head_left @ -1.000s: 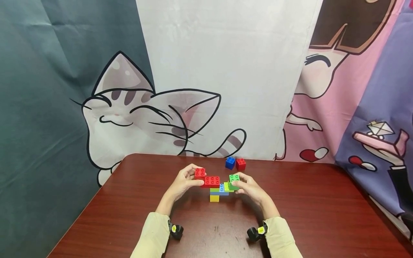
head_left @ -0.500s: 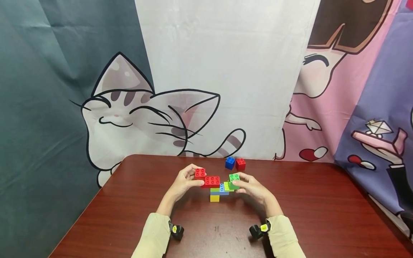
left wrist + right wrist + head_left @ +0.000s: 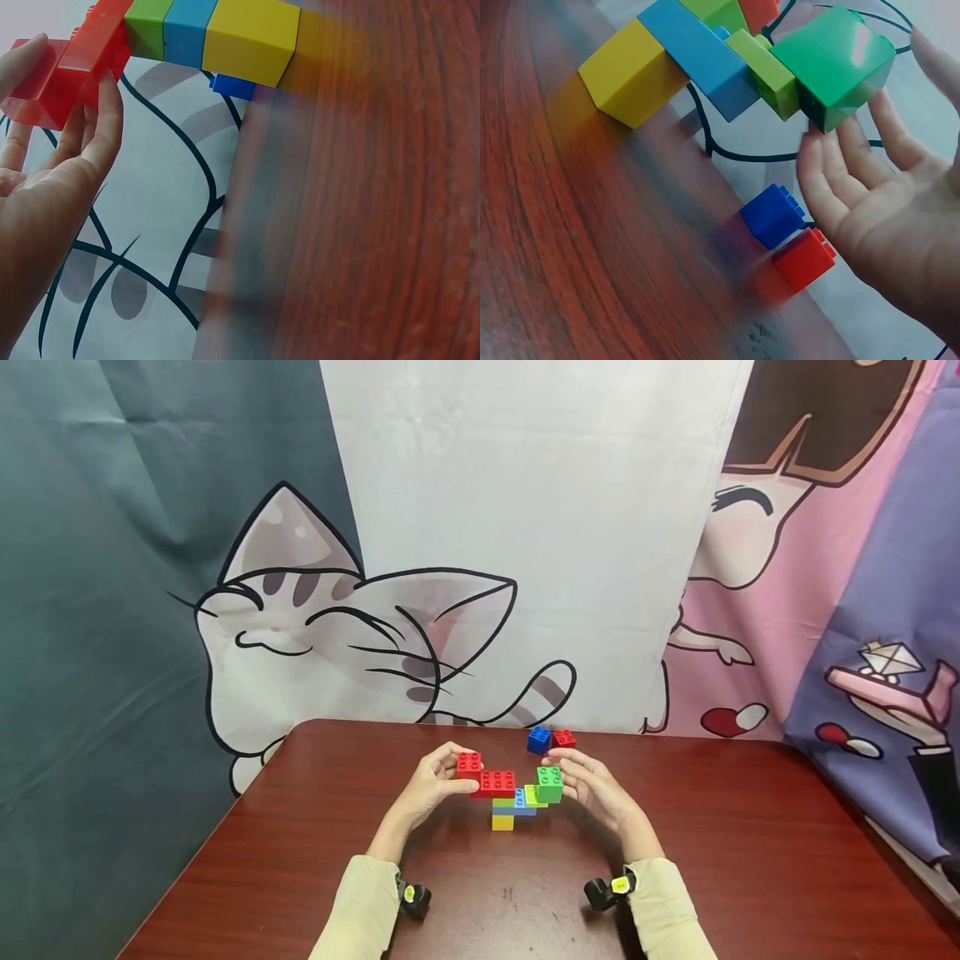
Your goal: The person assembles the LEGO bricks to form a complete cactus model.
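In the head view a branching structure of toy building bricks stands on the table, its base a yellow brick point(image 3: 503, 822). Above it come a light blue brick point(image 3: 527, 811) and lime green bricks, then a long red brick point(image 3: 498, 783) to the left, topped by a smaller red brick point(image 3: 468, 765). My left hand point(image 3: 429, 787) pinches this red end between thumb and fingers. On the right arm of the structure sits a green brick point(image 3: 550, 784). My right hand point(image 3: 597, 790) is beside it, thumb spread away, with fingertips point(image 3: 817, 146) right at its lower side in the right wrist view.
Behind the structure, a loose blue brick point(image 3: 538, 740) and a loose red brick point(image 3: 804, 260) lie side by side near the back edge of the brown wooden table point(image 3: 300, 877). A cloth printed with cartoons point(image 3: 600, 527) hangs just beyond that edge.
My right hand has let go of the green brick, its thumb and fingers spreading apart and drawing slightly back. The green brick stays on the structure. My left hand keeps its hold.
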`<state>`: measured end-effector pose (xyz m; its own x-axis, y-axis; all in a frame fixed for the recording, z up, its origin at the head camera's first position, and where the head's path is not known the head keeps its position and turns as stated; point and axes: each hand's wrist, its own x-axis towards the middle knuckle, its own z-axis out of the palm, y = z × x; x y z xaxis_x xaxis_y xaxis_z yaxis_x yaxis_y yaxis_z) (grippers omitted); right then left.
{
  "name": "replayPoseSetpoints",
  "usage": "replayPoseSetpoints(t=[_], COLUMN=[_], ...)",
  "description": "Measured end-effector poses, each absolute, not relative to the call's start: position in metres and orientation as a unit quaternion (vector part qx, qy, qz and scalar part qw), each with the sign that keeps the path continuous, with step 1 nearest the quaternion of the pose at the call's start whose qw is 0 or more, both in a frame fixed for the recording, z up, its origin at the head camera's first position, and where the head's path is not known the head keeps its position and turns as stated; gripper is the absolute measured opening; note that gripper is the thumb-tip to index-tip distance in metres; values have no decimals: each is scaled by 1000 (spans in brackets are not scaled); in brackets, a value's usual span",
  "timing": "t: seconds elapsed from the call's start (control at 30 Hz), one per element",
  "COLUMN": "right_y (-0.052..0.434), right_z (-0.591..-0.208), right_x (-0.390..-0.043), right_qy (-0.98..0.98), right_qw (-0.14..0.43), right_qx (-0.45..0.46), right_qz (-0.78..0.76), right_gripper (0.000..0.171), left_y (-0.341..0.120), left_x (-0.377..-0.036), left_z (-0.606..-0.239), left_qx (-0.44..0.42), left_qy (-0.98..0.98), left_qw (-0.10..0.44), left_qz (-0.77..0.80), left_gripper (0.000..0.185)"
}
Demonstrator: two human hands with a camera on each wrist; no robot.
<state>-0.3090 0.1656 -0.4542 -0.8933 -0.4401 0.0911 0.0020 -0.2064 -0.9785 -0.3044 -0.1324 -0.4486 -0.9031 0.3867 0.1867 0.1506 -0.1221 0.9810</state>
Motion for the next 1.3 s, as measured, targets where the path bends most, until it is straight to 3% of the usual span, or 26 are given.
replayPoseSetpoints(t=[0.1,0.23,0.4,0.6,0.87,1.07,1.3], right_y=[161,151,149,145,139,140,145], right_z=[-456,-461,-467,-476,-496,-503,-505], right_x=[-313,-320,-327,-340,-346,-350,-361], right_qy=[642,686,709,733,732,741,774], right_qw=[69,-35,-90,-121,-123,-156,-126], right_qx=[-92,26,76,89,109,113,82], right_qz=[-758,-726,-696,-663,-661,-643,-615], right_gripper=[26,41,42,39,56,64,80], left_y=[-133,-134,-132,-132,-131,-130,-131], left_x=[-305,-304,-305,-306,-300,-299,-303], left_z=[-448,-447,-448,-448,-451,-452,-450], left_qx=[207,208,219,218,213,216,213], left_qy=[656,655,657,658,663,656,655], left_qw=[80,76,79,76,80,80,82], left_qz=[721,723,717,717,713,718,720], left_gripper=[42,40,39,43,45,45,44])
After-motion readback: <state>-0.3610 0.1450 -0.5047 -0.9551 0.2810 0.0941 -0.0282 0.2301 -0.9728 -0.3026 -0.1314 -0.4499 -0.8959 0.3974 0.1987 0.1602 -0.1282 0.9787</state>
